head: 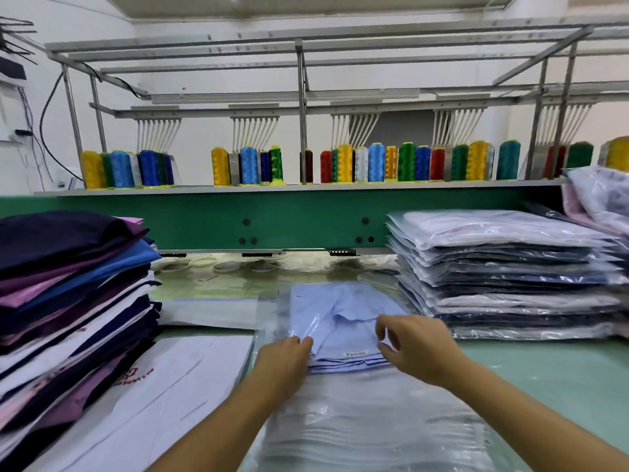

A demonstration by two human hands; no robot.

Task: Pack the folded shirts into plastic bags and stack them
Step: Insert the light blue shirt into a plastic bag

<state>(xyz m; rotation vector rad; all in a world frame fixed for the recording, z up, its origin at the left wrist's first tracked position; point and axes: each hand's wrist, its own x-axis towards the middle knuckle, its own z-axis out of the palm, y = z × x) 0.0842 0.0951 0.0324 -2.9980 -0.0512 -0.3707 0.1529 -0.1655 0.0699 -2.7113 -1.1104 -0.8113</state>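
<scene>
My left hand (284, 361) pinches the plastic bag (270, 320) with its fingers (304, 342) at the light blue shirt's (340, 308) left edge. My right hand (417, 349) pinches the bag's right edge. Both lie on the table (544, 369).

the left hand's (284, 361) fingertips are tucked out of sight at the edge of the light blue shirt (340, 321), so whether they grip the shirt or the clear bag (272, 321) cannot be told. the small label (355, 353) on the shirt is too blurred to read. the stack of folded shirts (68, 284) runs off the left edge, the stack of bagged shirts (503, 274) off the right, the pile of empty bags (374, 420) off the bottom. the red print (136, 374) on the white shirt (177, 386) is partly covered by the folded stack.
</scene>
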